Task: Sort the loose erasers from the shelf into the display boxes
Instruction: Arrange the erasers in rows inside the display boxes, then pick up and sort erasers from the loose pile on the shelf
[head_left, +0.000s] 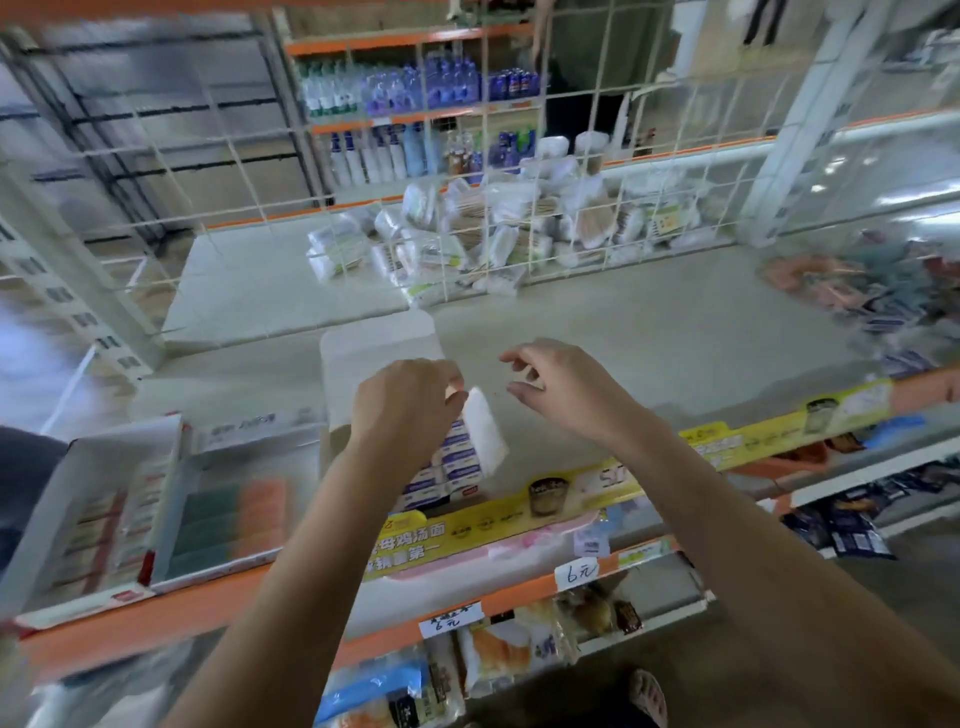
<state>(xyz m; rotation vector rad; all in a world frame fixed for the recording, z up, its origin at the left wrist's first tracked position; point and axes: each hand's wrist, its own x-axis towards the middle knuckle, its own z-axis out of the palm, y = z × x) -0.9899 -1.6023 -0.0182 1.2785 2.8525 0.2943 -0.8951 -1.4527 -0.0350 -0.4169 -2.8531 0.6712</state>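
Pale shelf (649, 332) bearing display boxes (104, 499) and packets (467, 234).

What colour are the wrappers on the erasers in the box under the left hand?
White with purple-blue bands, on the erasers in the display box; clearest in the head view, below the left hand.

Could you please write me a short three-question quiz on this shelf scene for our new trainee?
1. True or false: the right hand holds an eraser.
2. Which hand is at the flap of the open box of erasers? A) left hand B) right hand
3. Fill in: the box with green and orange blocks stands to the ____ of the box of erasers.

Key: 1 false, it holds nothing; 2 A; 3 left.
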